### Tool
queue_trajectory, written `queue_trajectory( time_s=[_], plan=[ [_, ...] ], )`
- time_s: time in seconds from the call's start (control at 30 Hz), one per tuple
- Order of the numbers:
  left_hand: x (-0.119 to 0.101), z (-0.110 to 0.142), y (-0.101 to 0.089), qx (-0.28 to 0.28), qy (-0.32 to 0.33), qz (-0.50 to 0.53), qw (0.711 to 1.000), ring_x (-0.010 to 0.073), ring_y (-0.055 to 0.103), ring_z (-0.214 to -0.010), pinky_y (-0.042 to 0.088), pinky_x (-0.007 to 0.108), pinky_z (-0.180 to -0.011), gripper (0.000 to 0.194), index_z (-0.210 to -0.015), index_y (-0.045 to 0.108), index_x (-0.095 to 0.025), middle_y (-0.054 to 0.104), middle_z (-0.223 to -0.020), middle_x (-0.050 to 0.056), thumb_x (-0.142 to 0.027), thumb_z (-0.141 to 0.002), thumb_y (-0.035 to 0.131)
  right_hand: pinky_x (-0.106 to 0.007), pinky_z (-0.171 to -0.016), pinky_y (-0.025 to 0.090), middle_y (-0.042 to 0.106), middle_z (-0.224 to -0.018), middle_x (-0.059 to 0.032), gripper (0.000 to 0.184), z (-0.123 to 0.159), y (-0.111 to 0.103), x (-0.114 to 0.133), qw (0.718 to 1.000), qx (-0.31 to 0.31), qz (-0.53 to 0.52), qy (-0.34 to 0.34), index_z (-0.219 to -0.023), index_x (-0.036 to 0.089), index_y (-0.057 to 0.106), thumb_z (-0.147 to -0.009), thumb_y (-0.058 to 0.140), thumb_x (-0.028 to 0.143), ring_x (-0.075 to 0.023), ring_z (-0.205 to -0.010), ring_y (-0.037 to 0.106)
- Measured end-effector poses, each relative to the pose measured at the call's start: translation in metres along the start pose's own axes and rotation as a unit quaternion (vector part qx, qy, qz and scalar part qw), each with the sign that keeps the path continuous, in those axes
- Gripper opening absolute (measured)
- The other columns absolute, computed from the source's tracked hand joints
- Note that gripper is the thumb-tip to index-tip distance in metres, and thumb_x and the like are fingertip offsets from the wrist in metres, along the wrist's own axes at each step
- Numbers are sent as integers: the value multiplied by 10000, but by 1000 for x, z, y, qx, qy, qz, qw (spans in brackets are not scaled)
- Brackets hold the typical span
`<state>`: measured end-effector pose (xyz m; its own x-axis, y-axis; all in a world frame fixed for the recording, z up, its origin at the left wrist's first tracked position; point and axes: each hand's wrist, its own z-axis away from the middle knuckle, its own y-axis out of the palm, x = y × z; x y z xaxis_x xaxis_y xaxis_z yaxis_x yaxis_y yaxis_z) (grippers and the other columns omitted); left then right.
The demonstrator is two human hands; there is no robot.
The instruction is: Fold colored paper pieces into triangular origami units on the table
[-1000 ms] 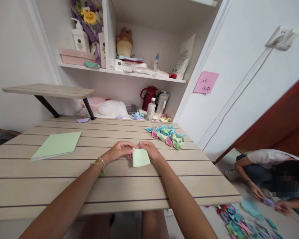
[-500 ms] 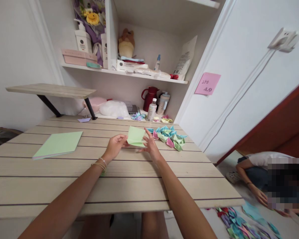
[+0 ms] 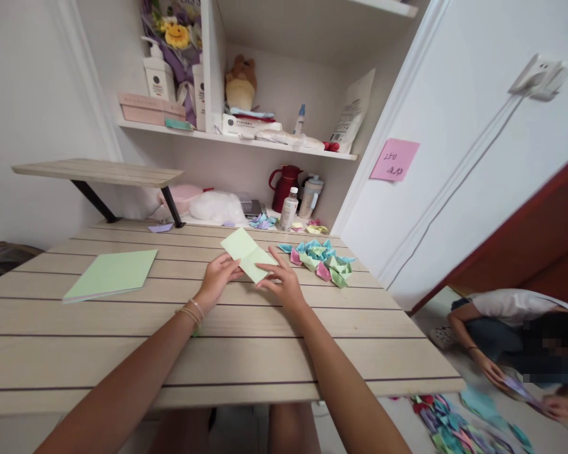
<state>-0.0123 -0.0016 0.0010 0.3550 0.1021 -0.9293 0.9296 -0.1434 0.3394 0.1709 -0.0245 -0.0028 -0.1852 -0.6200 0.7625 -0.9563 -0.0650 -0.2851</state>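
Observation:
A light green sheet of paper (image 3: 242,246), with a crease across its middle, is held up over the table and turned at a slant. My left hand (image 3: 218,279) pinches its lower left edge between thumb and fingers. On the other side, my right hand (image 3: 284,284) has its thumb and fingers on the right corner. Just right of that hand lies a cluster of folded paper pieces (image 3: 322,258) in blue, green and pink. A stack of green paper (image 3: 111,274) rests farther left on the table.
The slatted table (image 3: 265,359) carries a small raised shelf (image 3: 97,170) at back left. Behind stand a plastic bottle (image 3: 288,209), a red jug (image 3: 284,187) and a tumbler (image 3: 311,195). At right, a person (image 3: 495,321) crouches near folded papers (image 3: 454,422) on the floor.
The green paper has been turned from nearly square-on to a slant, its crease now running diagonally. My right hand's fingers have closed in on its right corner. The crouching person's hands have shifted.

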Motion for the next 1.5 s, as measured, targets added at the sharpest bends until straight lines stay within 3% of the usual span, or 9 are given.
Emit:
queue_trajectory(
  time_s=[0.1,0.2,0.33,0.5,0.63,0.77,0.97,1.23,1.5],
  plan=[
    [1,0,-2,16,-25,23,999,170,646,-759,516,305,-741,295,-904,615,-102,682,-892,105,-251,-658,680,-310,-749,512,321,-1374,-81,602,-1,-1,0,1000,7,-9,9,-1101,258,597,-528,772,313,-250,-1018,539],
    [2,0,-1,32,-45,4,998,171,651,-741,521,300,-741,271,-875,630,-94,688,-860,106,-246,-657,685,-299,-725,502,541,-1173,-73,452,-2,-1,0,999,28,-12,19,-1044,246,633,-600,718,276,-227,-969,560],
    [2,3,3,54,-51,-46,996,189,658,-751,514,315,-763,277,-860,631,-92,697,-814,107,-244,-640,702,-299,-670,491,660,-846,-59,157,-4,-1,-4,995,-45,-31,87,-772,199,696,-640,668,280,-206,-790,606],
    [-2,10,11,100,-48,-55,992,221,647,-847,493,338,-800,318,-894,628,-92,694,-865,127,-249,-629,707,-305,-598,484,642,-622,-32,271,-6,0,-9,967,-125,-115,189,-708,148,649,-592,699,388,-203,-654,609],
    [-4,14,15,113,-23,-69,991,236,626,-908,468,352,-839,417,-943,627,-89,685,-925,135,-229,-568,745,-297,-592,476,636,-588,-28,301,-6,1,-9,955,-154,-139,210,-656,139,618,-547,725,398,-197,-640,608],
    [3,14,18,82,-4,-85,993,226,635,-864,478,340,-813,415,-922,642,-99,692,-905,120,-245,-550,755,-288,-591,480,624,-578,-13,297,-6,3,-6,949,-168,-160,212,-605,150,565,-531,737,381,-175,-615,600],
    [11,12,18,48,-10,-82,995,214,643,-806,511,305,-716,382,-886,654,-103,698,-869,108,-258,-551,753,-295,-604,495,608,-589,5,336,-6,8,-2,938,-193,-202,205,-632,167,520,-511,747,382,-167,-605,606],
    [12,17,25,27,-31,-49,998,208,655,-800,514,305,-746,331,-837,653,-96,698,-869,115,-285,-579,739,-278,-580,484,603,-589,2,337,-5,11,-5,934,-199,-197,222,-604,171,499,-517,745,384,-174,-619,609],
    [11,17,25,52,-15,-69,996,203,653,-790,508,301,-738,316,-833,657,-98,701,-841,112,-291,-595,731,-264,-575,478,593,-587,15,317,-4,11,-9,928,-218,-208,218,-609,168,506,-527,741,364,-142,-581,582]
  ],
)
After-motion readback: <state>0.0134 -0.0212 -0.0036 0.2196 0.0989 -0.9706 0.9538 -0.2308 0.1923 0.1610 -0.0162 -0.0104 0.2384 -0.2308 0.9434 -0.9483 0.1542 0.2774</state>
